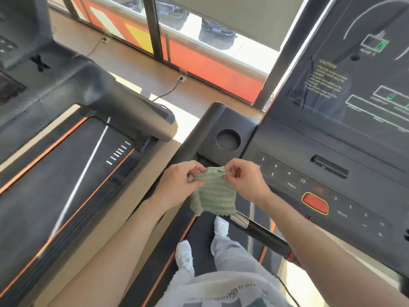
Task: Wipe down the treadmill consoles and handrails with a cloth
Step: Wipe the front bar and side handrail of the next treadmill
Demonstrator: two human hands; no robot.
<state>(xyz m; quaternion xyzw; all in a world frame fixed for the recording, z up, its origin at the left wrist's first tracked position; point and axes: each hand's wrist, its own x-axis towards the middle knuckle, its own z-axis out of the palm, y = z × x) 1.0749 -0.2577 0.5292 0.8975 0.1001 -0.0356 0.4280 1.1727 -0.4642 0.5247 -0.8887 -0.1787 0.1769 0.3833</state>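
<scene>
Head view: both forearms reach in from the bottom of the frame, bare, and meet just below the round cup holder (228,139) on the treadmill console (294,149). The left hand (177,185) sits below and left of the cup holder, fingers curled, pinching the upper left edge of a green striped cloth (213,196). The right hand (247,180) sits below and right of the cup holder, thumb and fingertips pinching the cloth's upper right edge. The two hands are close together with the cloth stretched between them; its lower part hangs free in the air, in front of the console and not touching it. Just below the cloth's bottom edge a handrail (261,231) with a silver collar and black grip runs down and to the right.

Right of the cup holder the keypad shows the numbers 3, 6, 9 and 12 and the word "PROG". Further right and lower is a red button (315,202) ringed in yellow, with "MODE" and more numbers beyond it. Above and right of the cup holder, the dark screen (354,74) carries a yellow "CAUTION" heading; the small text under it is too blurred to read. Far below the cup holder, the print on the person's light shirt cannot be read.

Left of the cup holder stands a neighbouring treadmill (66,173) with orange edge stripes.
</scene>
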